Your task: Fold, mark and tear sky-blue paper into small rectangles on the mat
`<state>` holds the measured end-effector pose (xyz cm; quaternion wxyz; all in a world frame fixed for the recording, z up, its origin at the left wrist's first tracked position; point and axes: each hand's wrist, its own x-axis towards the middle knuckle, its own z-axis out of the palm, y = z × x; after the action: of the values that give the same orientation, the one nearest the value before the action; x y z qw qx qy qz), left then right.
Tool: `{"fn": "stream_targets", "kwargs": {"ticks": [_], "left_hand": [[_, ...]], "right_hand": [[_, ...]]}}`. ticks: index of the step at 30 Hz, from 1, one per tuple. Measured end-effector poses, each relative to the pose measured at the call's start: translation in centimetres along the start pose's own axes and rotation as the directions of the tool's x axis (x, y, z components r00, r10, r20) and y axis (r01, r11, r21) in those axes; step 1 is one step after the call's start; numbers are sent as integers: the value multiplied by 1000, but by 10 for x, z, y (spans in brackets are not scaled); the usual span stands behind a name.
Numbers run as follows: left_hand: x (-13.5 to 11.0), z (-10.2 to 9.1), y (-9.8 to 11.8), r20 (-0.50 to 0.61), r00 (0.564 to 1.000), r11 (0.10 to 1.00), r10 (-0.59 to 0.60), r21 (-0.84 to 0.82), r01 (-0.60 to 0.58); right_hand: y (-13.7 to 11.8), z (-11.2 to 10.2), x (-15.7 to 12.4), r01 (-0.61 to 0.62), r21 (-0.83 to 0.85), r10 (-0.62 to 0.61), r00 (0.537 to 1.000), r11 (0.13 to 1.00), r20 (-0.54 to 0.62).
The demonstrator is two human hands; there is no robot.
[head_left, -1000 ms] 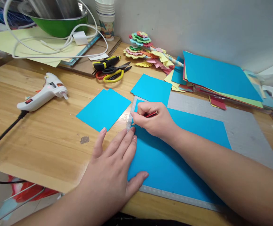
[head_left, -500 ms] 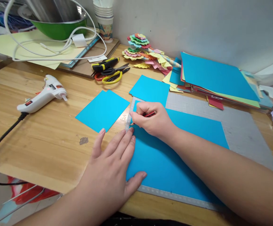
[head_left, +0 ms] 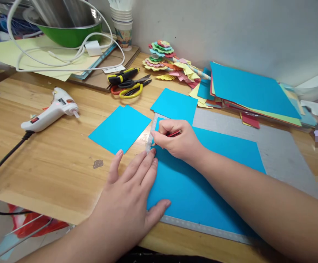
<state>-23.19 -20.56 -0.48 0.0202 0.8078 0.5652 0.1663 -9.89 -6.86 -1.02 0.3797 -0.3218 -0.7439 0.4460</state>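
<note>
My right hand is closed around a red and black pencil, its tip down at the left edge of a large blue paper sheet. Flat on that sheet's left edge lies my left hand, fingers stretched out and thumb apart. The sheet rests on a grey cutting mat, whose pale marked border shows along the left and front. Two smaller blue pieces lie near my hands: one blue piece on the wood to the left, another blue piece at the mat's far corner.
A white hot glue gun with a black cord lies at left. Behind are scissors, a yellow-black cutter, paper flowers, paper cups and a green bowl. A stack of coloured paper lies at the back right.
Both hands, the pencil and the blue sheet hold almost the same places. Only the camera view has shifted very slightly.
</note>
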Motion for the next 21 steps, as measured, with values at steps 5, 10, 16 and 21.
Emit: {"fn": "stream_targets", "kwargs": {"ticks": [5, 10, 16, 21], "left_hand": [[0, -1, 0, 0, 1000, 1000, 3, -1, -3], [1, 1, 0, -4, 1000, 1000, 6, 1, -6], [1, -1, 0, 19, 1000, 1000, -6, -16, 6], [1, -1, 0, 17, 1000, 1000, -10, -14, 10]], "right_hand": [[0, 0, 0, 45, 6, -45, 999, 999, 2], [0, 0, 0, 57, -27, -57, 998, 998, 16], [-1, -1, 0, 9, -36, -9, 1000, 999, -5], [1, 0, -1, 13, -60, -12, 1000, 998, 14]]}}
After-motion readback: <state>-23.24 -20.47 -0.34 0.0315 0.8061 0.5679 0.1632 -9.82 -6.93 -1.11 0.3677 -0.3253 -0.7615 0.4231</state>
